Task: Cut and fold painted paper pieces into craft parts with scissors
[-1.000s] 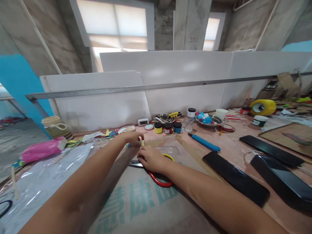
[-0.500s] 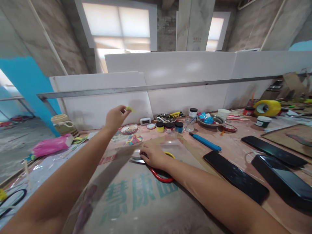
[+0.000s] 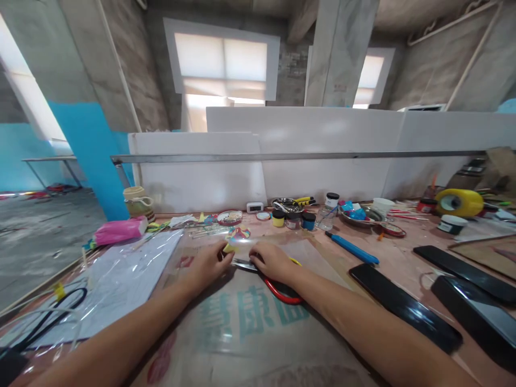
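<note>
My left hand (image 3: 209,264) is closed, with a small yellow piece (image 3: 229,248) pinched at its fingertips; whether it is paper or film I cannot tell. Close by on the right, my right hand (image 3: 271,260) has its fingers curled over the middle of a pair of scissors (image 3: 281,293) with red and yellow handles. Their blades point left toward the yellow piece. Both hands are just above a clear plastic sheet (image 3: 258,344) lying over brown card with green characters. Just beyond the fingers lies a small multicoloured cut-out (image 3: 238,234).
At right are a blue box cutter (image 3: 351,248), a black phone (image 3: 405,306) and a black case (image 3: 475,317). Paint jars (image 3: 293,220), a metal bowl (image 3: 363,216) and yellow tape (image 3: 459,202) line the back. A pink packet (image 3: 121,231) sits at left.
My left hand has come down from above the back of the table to beside the scissors, still pinching the yellow piece. My right hand stays on the scissors. The view has shifted left and up.
</note>
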`<state>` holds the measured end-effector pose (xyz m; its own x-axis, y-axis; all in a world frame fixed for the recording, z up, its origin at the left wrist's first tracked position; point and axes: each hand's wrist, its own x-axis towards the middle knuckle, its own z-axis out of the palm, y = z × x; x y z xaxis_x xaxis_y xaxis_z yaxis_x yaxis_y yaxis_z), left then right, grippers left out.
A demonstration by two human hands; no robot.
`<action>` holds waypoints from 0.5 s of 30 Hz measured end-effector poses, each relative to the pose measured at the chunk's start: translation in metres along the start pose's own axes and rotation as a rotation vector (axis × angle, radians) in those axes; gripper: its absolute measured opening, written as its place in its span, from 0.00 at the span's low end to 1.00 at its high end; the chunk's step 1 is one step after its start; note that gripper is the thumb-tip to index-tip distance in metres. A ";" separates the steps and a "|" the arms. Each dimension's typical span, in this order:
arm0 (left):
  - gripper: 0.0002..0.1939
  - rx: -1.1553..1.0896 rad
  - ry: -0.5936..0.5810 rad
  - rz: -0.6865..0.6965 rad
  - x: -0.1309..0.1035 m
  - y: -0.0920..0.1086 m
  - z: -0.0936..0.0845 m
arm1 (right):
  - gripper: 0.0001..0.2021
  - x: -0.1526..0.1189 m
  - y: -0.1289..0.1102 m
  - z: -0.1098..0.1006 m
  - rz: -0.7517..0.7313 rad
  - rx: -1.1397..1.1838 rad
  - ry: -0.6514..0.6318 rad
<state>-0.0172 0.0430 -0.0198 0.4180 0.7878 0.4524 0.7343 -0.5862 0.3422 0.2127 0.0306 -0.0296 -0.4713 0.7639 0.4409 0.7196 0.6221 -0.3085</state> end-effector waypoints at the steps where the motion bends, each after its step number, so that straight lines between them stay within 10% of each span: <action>1: 0.12 -0.004 -0.008 0.018 -0.002 0.000 0.004 | 0.05 0.000 0.000 0.000 0.007 0.006 0.013; 15: 0.12 -0.010 -0.061 0.178 -0.010 -0.007 0.020 | 0.03 -0.002 -0.001 0.002 -0.063 0.047 -0.013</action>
<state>-0.0158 0.0430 -0.0432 0.5727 0.6814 0.4558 0.6405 -0.7189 0.2700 0.2121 0.0294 -0.0318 -0.5216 0.7250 0.4498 0.6636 0.6761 -0.3202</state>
